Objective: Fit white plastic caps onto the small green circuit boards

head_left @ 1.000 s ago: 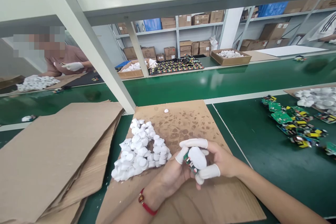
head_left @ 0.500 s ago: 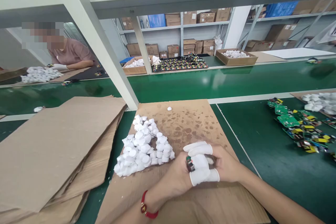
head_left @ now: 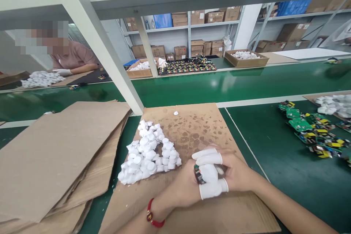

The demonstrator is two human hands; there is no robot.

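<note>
Left hand: [head_left: 181, 186] narrow grip on a small circuit board [head_left: 199, 174], red cord bracelet [head_left: 150, 215] on the wrist.
Right hand: [head_left: 236, 172] curled in from the right, narrow grip on the same board, fingertips meeting the left hand's.
Finger cots: [head_left: 207, 157] white, on several fingers; which hand each belongs to is hard to call from this angle.
Board: held between both hands above the brown cardboard sheet [head_left: 197, 128], mostly hidden, only a dark edge with some green showing. White lump against it: cot or foam piece, can't tell.
Near left: white foam pieces [head_left: 149, 150] in a heap on the sheet, just beside the left hand; one loose foam piece [head_left: 176, 113] near the far edge.
Far left: loose cardboard sheets [head_left: 60, 161] stacked on the green bench [head_left: 287, 179].
Right: circuit boards [head_left: 307, 129] in a loose group on the bench, more white foam [head_left: 333, 104] beyond them.
Across: co-worker [head_left: 74, 55] in a white glove beside another foam heap [head_left: 41, 79].
Back: steel shelves [head_left: 189, 25] holding cartons.
</note>
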